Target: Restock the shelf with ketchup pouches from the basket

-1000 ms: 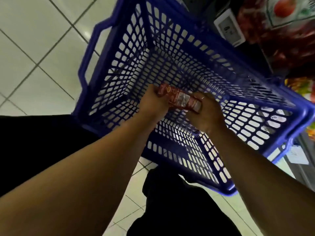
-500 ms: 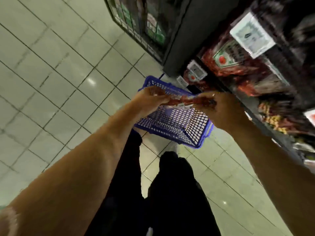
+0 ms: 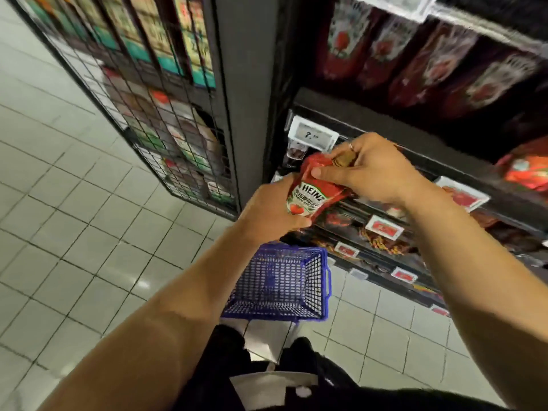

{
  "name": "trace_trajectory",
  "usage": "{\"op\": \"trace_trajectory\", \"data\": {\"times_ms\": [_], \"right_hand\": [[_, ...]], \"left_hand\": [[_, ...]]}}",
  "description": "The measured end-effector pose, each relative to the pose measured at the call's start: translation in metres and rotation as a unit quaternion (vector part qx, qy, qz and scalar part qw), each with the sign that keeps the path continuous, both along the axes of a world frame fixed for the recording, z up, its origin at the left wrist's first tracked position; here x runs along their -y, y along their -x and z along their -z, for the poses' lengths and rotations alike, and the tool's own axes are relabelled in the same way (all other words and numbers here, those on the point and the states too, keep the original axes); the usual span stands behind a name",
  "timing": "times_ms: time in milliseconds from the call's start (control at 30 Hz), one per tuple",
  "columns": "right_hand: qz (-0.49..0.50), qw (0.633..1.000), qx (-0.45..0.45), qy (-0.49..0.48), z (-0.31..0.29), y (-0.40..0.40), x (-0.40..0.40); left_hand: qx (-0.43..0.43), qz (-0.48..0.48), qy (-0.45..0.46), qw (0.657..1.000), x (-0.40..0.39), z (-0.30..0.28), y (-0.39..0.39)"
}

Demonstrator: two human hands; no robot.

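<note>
Two hands share one ketchup pouch (image 3: 311, 192), raised in front of the shelf (image 3: 385, 137), well above the basket (image 3: 281, 286) on the floor. The left hand (image 3: 272, 212) cups the pouch's lower end from beneath, fingers curled round its edge, while the right hand (image 3: 367, 170) pinches the upper end, thumb pressed on the front and fingers wrapped behind the top. The label faces up toward the camera, probably so that the pouch goes in with its front showing like the blurred red packs higher on the shelf. Holding both ends likely keeps the soft, floppy pack from sagging as it is steered into place. The basket, below the pouch and beside the shelf's foot, shows no other pouches through its blue mesh, so this may be the last one. A white price tag (image 3: 312, 136) sits on the shelf edge just above and left of the pouch, marking the row it appears bound for.
</note>
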State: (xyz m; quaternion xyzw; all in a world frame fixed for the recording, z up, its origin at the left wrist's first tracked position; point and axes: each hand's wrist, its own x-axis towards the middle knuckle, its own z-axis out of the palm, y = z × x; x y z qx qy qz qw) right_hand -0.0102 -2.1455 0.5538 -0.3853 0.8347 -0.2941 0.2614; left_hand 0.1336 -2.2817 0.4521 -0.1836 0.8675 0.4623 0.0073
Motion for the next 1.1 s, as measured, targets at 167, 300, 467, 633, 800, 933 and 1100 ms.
{"op": "trace_trajectory", "data": {"times_ms": [167,300,467,633,800,933,1100], "right_hand": [[0.131,0.969,0.066,0.196,-0.014,0.016,-0.009],[0.149,0.957,0.05,0.244,-0.032,0.028,-0.004],[0.115,0.977,0.03,0.179,-0.04,0.032,0.007],[0.203,0.966,-0.002,0.16,-0.05,0.046,0.027],[0.237,0.967,0.01,0.094,-0.062,0.064,0.041],[0.218,0.969,-0.113,-0.03,-0.058,0.066,0.052],[0.235,0.949,-0.201,0.057,-0.033,0.066,0.053]], "left_hand": [[-0.035,0.015,-0.094,0.995,0.002,-0.027,0.039],[-0.075,-0.005,-0.113,0.991,0.007,-0.051,0.062],[-0.11,-0.026,-0.119,0.986,0.022,-0.076,0.083],[-0.119,-0.029,-0.119,0.985,0.035,-0.095,0.1],[-0.158,-0.097,-0.019,0.982,0.044,-0.109,0.117],[-0.189,-0.133,0.062,0.971,0.041,-0.105,0.129],[-0.167,-0.158,0.077,0.97,0.035,-0.084,0.133]]}}
